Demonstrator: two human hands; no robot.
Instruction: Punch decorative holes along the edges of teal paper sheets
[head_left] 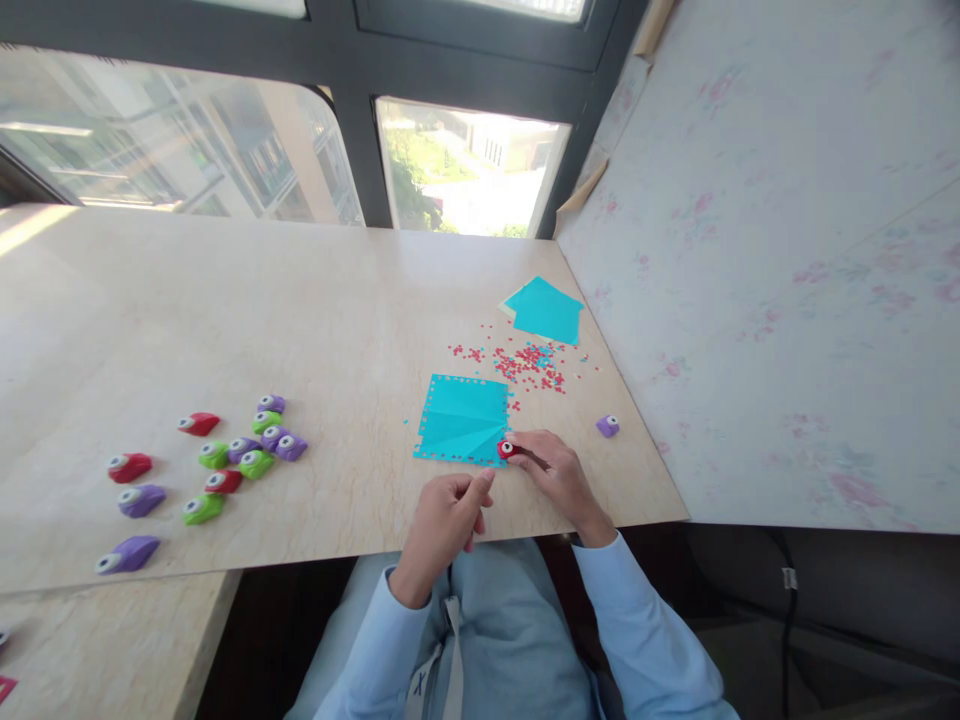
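A creased turquoise paper square (463, 418) lies flat on the beige tabletop (300, 300), with small holes punched along its edges. My right hand (553, 476) grips a small red paper punch (508, 449) pressed on the sheet's near right corner. My left hand (444, 519) hovers just below the sheet's near edge with its fingers curled and nothing visible in them.
Red and blue paper bits (529, 364) are scattered beyond the sheet. A stack of turquoise sheets (545, 310) lies further back. A purple punch (608, 426) sits to the right. Several red, green and purple punches (247, 450) cluster at left. A wall stands at right.
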